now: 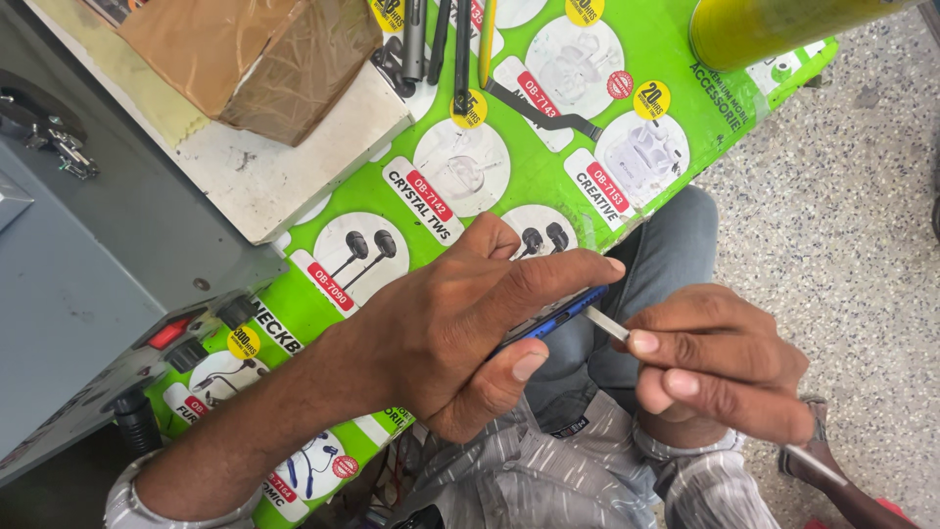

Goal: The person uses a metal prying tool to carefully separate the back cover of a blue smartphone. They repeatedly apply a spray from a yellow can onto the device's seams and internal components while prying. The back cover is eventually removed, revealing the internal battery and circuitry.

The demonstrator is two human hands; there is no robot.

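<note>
left hand point(460, 323) clamping slim blue-edged phone point(560, 315) by its edges | right hand point(720, 358) pinching thin metal tool point(607, 323) at phone's 3 o'clock end | phone probably light, stiff, fragile, slippery

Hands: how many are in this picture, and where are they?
2. The left hand, mid-frame, holds a blue phone by its edges; the right hand, lower right, pinches a thin metal tool at the phone's end. No others show.

Single head-worn view, steeply downward and close over the green table edge point(548, 186) and the lap.
</note>
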